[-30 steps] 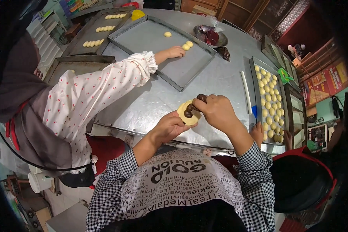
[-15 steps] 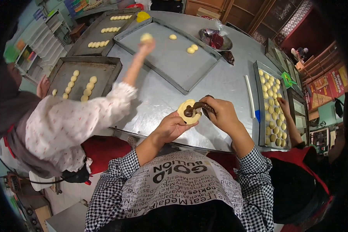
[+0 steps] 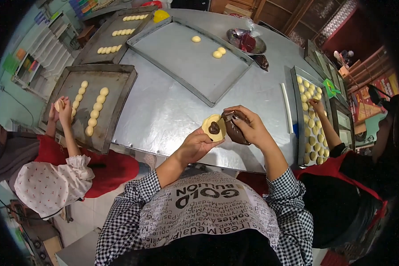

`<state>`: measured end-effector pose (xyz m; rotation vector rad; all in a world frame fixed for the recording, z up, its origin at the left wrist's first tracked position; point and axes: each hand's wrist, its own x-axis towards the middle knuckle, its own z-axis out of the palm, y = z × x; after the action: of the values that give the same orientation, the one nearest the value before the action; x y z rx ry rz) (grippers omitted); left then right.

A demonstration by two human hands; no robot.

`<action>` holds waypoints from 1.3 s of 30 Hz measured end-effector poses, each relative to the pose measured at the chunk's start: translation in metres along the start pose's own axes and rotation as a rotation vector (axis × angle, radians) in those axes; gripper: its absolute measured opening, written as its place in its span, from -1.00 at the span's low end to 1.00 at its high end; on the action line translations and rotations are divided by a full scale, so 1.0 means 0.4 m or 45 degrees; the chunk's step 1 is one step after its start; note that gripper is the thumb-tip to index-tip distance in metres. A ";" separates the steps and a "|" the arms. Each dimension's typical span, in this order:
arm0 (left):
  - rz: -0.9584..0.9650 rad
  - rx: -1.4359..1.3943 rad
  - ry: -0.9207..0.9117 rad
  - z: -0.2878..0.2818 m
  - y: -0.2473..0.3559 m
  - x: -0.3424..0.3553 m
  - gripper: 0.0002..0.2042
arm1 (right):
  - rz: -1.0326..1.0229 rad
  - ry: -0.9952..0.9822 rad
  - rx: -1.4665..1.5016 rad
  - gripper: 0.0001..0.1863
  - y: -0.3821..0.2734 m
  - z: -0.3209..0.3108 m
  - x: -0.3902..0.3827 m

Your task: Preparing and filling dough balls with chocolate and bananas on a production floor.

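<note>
Now the dough disc is lying flat on the left hand, whose fingers are curling up under it, above the near edge of the steel table. A dark blob of filling is sitting on the pale, soft round. Just right of the disc, the right hand is clenching a glossy brown piping bag, its tip touching the disc. Beyond the disc, bare metal is stretching to a big shallow tray bearing three small dough balls. Left of the disc, a darker tray is holding rows of balls; another person's hands are cupping a ball at its far edge. Right of the disc, a white stick is lying beside a crowded tray.
</note>
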<state>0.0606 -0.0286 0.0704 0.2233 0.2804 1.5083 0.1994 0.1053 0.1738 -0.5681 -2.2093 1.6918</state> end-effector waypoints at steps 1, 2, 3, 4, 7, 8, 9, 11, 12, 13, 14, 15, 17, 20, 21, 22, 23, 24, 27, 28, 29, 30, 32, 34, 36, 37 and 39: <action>0.006 0.076 -0.034 0.001 0.001 0.001 -0.41 | -0.020 0.021 0.041 -0.69 -0.006 0.004 0.000; 0.011 0.152 -0.067 0.003 0.001 0.003 -0.43 | -0.023 0.009 0.040 -0.69 -0.003 0.003 -0.001; 0.012 0.153 -0.063 0.014 0.004 0.001 -0.43 | -0.034 0.028 0.021 -0.69 0.006 0.001 -0.003; 0.004 0.155 -0.056 0.034 0.006 -0.002 -0.44 | -0.044 0.049 0.003 -0.68 0.010 0.002 -0.003; -0.008 0.167 -0.046 0.021 0.008 -0.013 -0.44 | 0.071 -0.010 -0.120 -0.70 -0.017 -0.003 0.001; -0.006 0.177 -0.042 0.008 0.011 -0.020 -0.44 | 0.075 -0.007 -0.119 -0.70 -0.011 -0.004 0.003; 0.013 0.228 -0.072 0.003 0.016 -0.024 -0.49 | 0.099 -0.031 -0.098 -0.71 0.001 -0.010 0.007; 0.001 0.082 -0.044 -0.011 0.014 -0.018 -0.51 | 0.124 -0.058 -0.079 -0.72 0.021 -0.020 0.004; -0.009 -0.058 -0.007 -0.011 0.021 -0.019 -0.53 | 0.120 -0.049 0.000 -0.72 0.033 -0.019 0.001; 0.081 0.067 -0.004 -0.006 0.022 -0.017 -0.52 | 0.115 -0.041 0.080 -0.71 0.044 -0.015 0.001; 0.085 0.071 0.001 0.001 0.022 -0.014 -0.52 | 0.112 -0.046 0.084 -0.71 0.051 -0.009 0.002; 0.065 0.010 0.022 0.011 0.021 -0.011 -0.47 | 0.067 -0.003 0.144 -0.70 0.056 0.000 -0.002; 0.034 -0.051 0.042 0.011 0.025 -0.012 -0.42 | -0.052 0.028 0.137 -0.68 0.071 0.016 0.003; 0.048 0.005 0.049 0.003 0.024 -0.015 -0.31 | -0.083 0.025 0.068 -0.65 0.073 0.029 0.003; 0.052 -0.008 0.055 0.000 0.031 -0.020 -0.29 | 0.009 0.009 -0.184 -0.65 0.058 0.031 0.003; 0.057 -0.021 0.062 -0.003 0.035 -0.022 -0.28 | 0.098 -0.008 -0.437 -0.65 0.043 0.033 0.002; 0.047 -0.037 0.054 -0.015 0.029 -0.015 -0.27 | 0.052 0.031 -0.605 -0.70 0.030 0.034 -0.003; 0.042 0.027 0.070 -0.009 0.028 -0.008 -0.22 | 0.049 0.026 -0.602 -0.70 0.018 0.036 -0.006; -0.002 0.126 0.082 0.013 0.030 -0.003 -0.22 | -0.134 0.054 -1.147 -0.74 0.008 0.040 -0.004; -0.011 0.142 0.088 0.015 0.031 -0.003 -0.21 | -0.125 0.061 -1.146 -0.74 0.004 0.041 0.002; -0.021 0.157 0.093 0.015 0.032 -0.003 -0.21 | -0.088 0.030 -1.263 -0.74 -0.004 0.044 0.010; -0.020 0.153 0.090 0.010 0.032 -0.001 -0.21 | -0.059 -0.010 -1.384 -0.75 -0.009 0.040 0.015; 0.014 0.096 0.082 -0.006 0.034 -0.003 -0.20 | -0.082 0.021 -1.387 -0.76 -0.005 0.035 0.014; 0.038 0.113 0.084 0.005 0.038 -0.001 -0.20 | -0.117 0.052 -1.386 -0.76 -0.002 0.028 0.020; 0.026 0.007 0.051 0.014 0.041 0.006 -0.24 | -0.145 0.184 -0.984 -0.78 0.007 0.014 0.024; 0.031 -0.037 0.030 0.010 0.043 0.006 -0.24 | 0.030 0.151 -0.792 -0.76 0.008 0.008 0.028; 0.058 -0.060 0.028 -0.004 0.046 0.001 -0.23 | -0.027 0.137 -0.469 -0.75 0.055 0.001 0.032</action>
<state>0.0426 -0.0273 0.0748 0.1771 0.2584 1.5612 0.1909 0.1163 0.1525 -0.7000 -2.4499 1.2158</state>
